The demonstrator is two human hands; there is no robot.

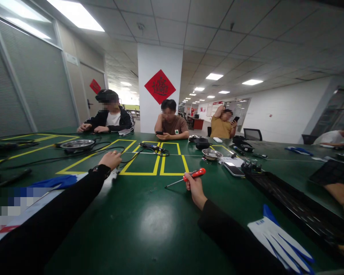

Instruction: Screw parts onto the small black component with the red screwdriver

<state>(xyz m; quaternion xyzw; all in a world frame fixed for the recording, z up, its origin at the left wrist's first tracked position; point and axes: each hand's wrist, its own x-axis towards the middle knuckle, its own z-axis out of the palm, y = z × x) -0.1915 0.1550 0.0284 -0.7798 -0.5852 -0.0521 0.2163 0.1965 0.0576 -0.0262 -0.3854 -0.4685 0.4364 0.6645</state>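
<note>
My right hand (195, 188) is closed around the red handle of a screwdriver (195, 174). The thin metal shaft slopes down to the left, with its tip close to the green tabletop (157, 244). Farther left, my left hand (111, 159) reaches forward over the table, its fingers curled downward beside a black cable (132, 158). Whatever is in those fingers is hidden; a small shiny patch shows just below them. Between the two hands, yellow tape rectangles (157, 174) mark the table.
Metal bowls stand at left (77, 144) and right (212, 154). A phone (233, 169), a long black tool case (292, 202) and white-blue gloves (281, 240) lie on the right. A soldering-iron-like tool (150, 146) lies ahead. Several people sit around the table.
</note>
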